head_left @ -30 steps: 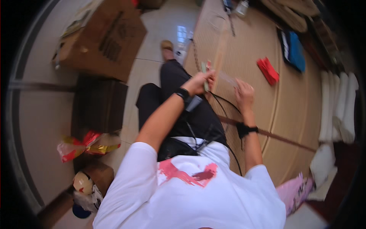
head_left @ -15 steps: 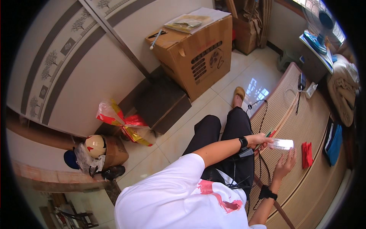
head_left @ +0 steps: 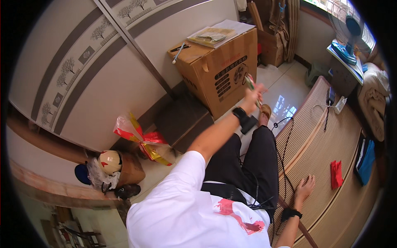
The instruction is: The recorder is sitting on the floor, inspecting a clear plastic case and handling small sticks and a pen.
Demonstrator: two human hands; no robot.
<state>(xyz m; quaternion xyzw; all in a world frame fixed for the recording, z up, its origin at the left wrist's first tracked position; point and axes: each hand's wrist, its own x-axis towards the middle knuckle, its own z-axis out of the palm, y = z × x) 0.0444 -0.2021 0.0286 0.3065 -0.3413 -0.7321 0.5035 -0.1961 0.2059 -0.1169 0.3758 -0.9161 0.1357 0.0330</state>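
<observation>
My left hand is raised in front of the cardboard box, its fingers closed round a slim, pale thing with green and red on it. Motion smears it, so I cannot tell its kind. My right hand rests on the striped mat, fingers stretched out and holding nothing. A red packet lies to the right of that hand. Black cables run over the mat's edge beside my leg and across my lap.
The large cardboard box carries papers and pens. Before the wardrobe stand a dark low box and a red-and-gold plastic bag. A fan is at the far right. Blue-and-black cloth lies on the mat's right side.
My left hand has swung up and left, away from my right hand. The clear plastic piece between them is out of sight. My right hand has dropped onto the mat.
</observation>
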